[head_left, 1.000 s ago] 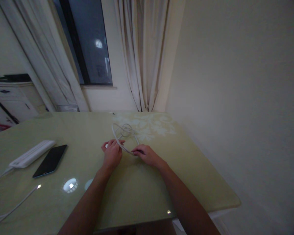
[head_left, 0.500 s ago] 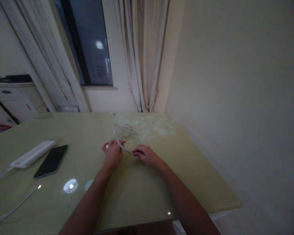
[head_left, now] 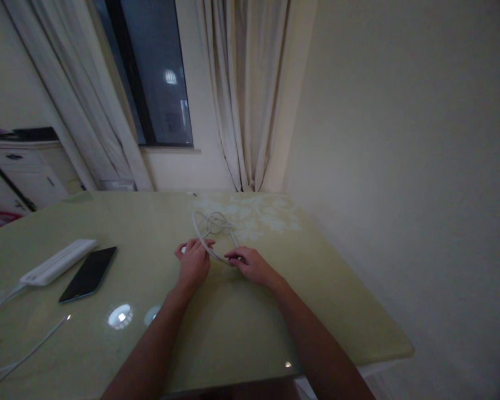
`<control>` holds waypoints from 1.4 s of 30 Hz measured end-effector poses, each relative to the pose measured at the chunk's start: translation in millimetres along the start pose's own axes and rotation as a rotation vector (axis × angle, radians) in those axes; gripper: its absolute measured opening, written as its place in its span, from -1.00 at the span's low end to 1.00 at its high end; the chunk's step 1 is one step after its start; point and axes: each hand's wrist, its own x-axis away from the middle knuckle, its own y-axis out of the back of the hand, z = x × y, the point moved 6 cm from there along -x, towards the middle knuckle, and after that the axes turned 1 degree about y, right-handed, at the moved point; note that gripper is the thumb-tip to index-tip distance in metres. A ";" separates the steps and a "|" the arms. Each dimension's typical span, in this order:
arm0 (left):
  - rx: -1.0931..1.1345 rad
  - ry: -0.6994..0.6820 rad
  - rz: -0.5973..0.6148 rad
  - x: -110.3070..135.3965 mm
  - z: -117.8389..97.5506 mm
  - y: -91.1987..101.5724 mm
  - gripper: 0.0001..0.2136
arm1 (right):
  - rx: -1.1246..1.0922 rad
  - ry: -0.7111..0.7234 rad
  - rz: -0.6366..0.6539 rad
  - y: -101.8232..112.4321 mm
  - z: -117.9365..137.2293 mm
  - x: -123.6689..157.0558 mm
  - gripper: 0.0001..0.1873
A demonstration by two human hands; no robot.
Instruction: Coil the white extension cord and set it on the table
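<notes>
A white cable (head_left: 217,258) arcs over the fingers of my left hand (head_left: 195,261) and runs to my right hand (head_left: 250,264). My left hand is closed around a small white piece (head_left: 184,249); only a bit of it shows, so its kind is unclear. The thumb and fingers of my right hand pinch the cable where the arc comes down. Beyond both hands, the rest of the cable lies in loose, tangled loops on the table (head_left: 316,311).
To the left lie a white power strip (head_left: 58,263) and a black-screened phone (head_left: 88,274). Another white cable (head_left: 29,353) stretches across the near left of the table. A wall (head_left: 400,166) borders the right side, and curtains (head_left: 250,100) hang behind.
The fingers of my right hand have shifted slightly on the cable. Both hands otherwise stay in nearly the same place, and the view has moved a little.
</notes>
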 end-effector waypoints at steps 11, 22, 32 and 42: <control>-0.015 -0.011 -0.004 0.7 0.5 -1.9 -0.66 | -0.006 -0.003 -0.030 2.8 1.6 1.1 -0.74; -0.001 -0.001 -0.001 0.6 0.3 -2.5 -0.67 | -0.049 -0.027 -0.069 3.0 -4.1 0.7 -0.73; 0.003 -0.009 0.012 0.5 -2.2 -1.2 -0.66 | -0.038 -0.057 -0.068 1.7 -6.7 1.6 -0.72; 0.001 -0.014 0.008 1.0 -3.4 0.1 -0.69 | -0.022 -0.051 -0.057 3.1 0.5 1.6 -0.73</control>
